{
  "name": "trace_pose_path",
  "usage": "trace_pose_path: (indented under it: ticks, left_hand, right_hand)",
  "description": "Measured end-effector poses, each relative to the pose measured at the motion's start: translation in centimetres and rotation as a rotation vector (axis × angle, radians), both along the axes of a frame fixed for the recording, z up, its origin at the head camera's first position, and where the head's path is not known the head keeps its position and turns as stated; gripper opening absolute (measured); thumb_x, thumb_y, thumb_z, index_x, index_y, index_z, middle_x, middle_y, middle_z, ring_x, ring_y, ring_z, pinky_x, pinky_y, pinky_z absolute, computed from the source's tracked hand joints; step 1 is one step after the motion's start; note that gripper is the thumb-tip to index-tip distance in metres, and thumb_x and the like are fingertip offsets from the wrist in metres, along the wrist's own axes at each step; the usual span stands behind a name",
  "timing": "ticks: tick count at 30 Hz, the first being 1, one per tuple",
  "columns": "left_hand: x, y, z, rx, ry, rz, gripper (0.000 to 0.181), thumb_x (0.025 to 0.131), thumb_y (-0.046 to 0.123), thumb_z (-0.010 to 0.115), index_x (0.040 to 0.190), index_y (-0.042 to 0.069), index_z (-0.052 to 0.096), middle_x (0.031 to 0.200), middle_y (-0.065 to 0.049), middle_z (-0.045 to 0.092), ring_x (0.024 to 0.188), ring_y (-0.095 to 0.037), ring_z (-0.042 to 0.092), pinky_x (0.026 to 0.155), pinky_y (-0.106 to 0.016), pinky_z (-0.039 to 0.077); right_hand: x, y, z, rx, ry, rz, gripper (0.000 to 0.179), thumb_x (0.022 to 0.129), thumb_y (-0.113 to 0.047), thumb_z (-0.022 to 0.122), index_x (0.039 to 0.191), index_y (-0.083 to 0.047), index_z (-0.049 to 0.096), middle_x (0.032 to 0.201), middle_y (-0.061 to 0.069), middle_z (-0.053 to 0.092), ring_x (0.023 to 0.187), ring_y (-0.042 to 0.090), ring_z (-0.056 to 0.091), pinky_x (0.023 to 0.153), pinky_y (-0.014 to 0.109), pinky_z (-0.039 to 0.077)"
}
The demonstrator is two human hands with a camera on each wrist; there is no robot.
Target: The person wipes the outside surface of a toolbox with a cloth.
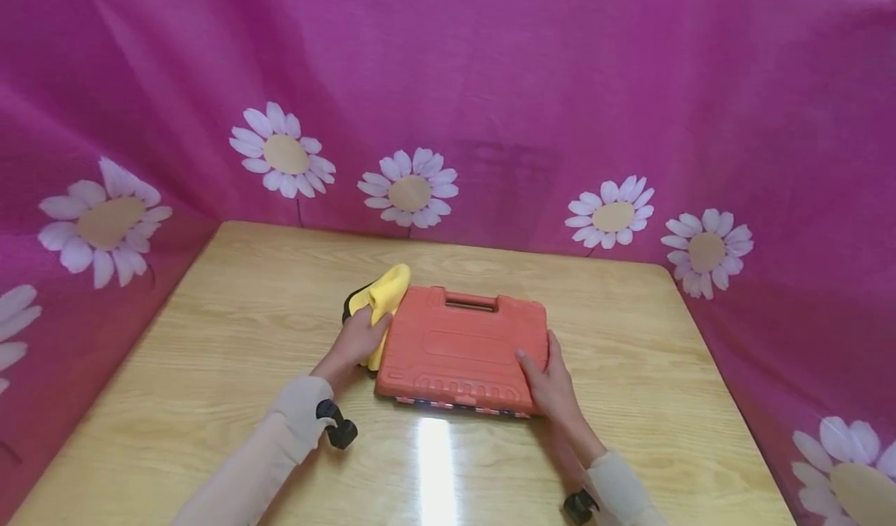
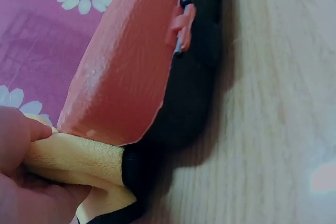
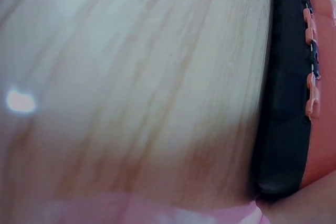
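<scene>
A red plastic carrying case with a black lower half lies flat on the wooden table, its handle toward the back and its hinges toward me. My left hand pinches a yellow cloth with black edging against the case's left side. In the left wrist view the thumb and fingers grip a fold of the cloth right at the case's corner. My right hand holds the case's right side, thumb on top and fingers along the edge. The right wrist view shows mostly table, with the hinged side of the case at right.
The wooden table extends around the case on every side. A pink curtain with printed daisies hangs behind and at both sides. Black wrist straps sit on both forearms.
</scene>
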State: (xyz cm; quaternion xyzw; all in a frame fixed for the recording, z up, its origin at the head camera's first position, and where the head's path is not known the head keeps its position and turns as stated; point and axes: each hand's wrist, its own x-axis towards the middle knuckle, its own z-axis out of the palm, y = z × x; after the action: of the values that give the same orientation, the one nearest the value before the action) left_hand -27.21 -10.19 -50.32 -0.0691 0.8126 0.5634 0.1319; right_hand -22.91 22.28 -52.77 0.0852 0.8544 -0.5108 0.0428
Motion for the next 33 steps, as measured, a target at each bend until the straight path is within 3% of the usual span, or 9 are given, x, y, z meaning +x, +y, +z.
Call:
trace_pose_path:
  ticks: [10,18,27,33]
  left_hand:
    - [1.2,0.3,0.2,0.015,0.047,-0.007,0.028,0.107,0.024,0.048,0.118,0.000,0.055,0.089,-0.009,0.061,0.071,-0.017,0.060,0.060,-0.027,0.050]
    - [2.5,0.5,-0.2,0.016,0.078,-0.026,0.026,0.107,0.020,0.047,0.119,-0.001,0.057,0.086,-0.008,0.062,0.070,-0.015,0.061,0.061,-0.028,0.051]
    - [2.6,1.1,-0.9,-0.027,0.102,-0.059,0.025,0.106,0.021,0.048,0.112,0.000,0.058,0.081,-0.006,0.058,0.067,-0.014,0.058,0.058,-0.027,0.049]
    - [3.1,0.5,-0.5,-0.034,0.102,-0.029,0.024,0.106,0.021,0.048,0.110,-0.001,0.058,0.078,-0.006,0.058,0.063,-0.014,0.058,0.056,-0.027,0.050]
  right_hand:
    - [-0.1,0.3,0.3,0.029,-0.014,-0.001,0.085,0.104,-0.041,0.053,0.160,-0.003,0.001,0.161,0.027,0.015,0.147,0.041,0.018,0.118,0.055,0.017]
    - [0.0,0.6,0.0,0.047,-0.004,0.014,0.085,0.104,-0.042,0.051,0.159,0.000,0.000,0.160,0.030,0.014,0.146,0.045,0.017,0.117,0.058,0.017]
    - [0.9,1.1,0.0,0.055,-0.018,0.007,0.087,0.104,-0.041,0.051,0.158,0.000,-0.003,0.160,0.032,0.010,0.146,0.046,0.013,0.117,0.060,0.016]
    - [0.8,0.6,0.2,0.023,-0.008,0.027,0.087,0.105,-0.040,0.051,0.158,-0.001,-0.005,0.161,0.030,0.009,0.147,0.044,0.011,0.117,0.058,0.015]
